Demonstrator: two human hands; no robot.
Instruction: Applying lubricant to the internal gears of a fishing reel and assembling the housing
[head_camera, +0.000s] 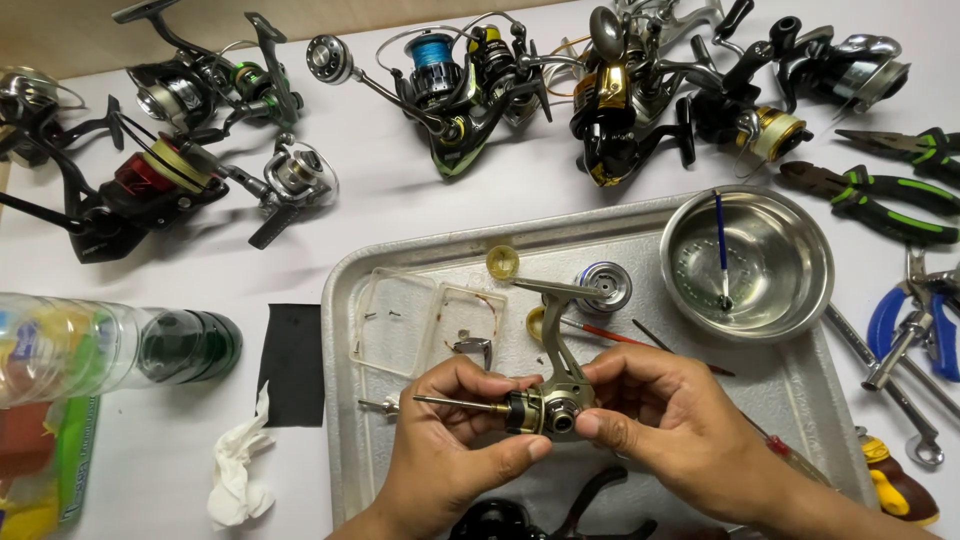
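Both hands (560, 430) pinch reel body (548, 400) — fingers closed.

Glossy metal reel body (548, 400), dull tray (345, 300)

bare tray floor (800, 400) lies open right of the hands. steel bowl (745, 265), clear lids (425, 320) and reels (460, 80) crowd the far side.

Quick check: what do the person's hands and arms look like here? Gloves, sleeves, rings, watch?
Both the left hand and the right hand are bare: no gloves, no rings in view. Wrists and the visible parts of the forearms are uncovered, with no sleeves, watch or bands showing. Nails are short and unpainted.
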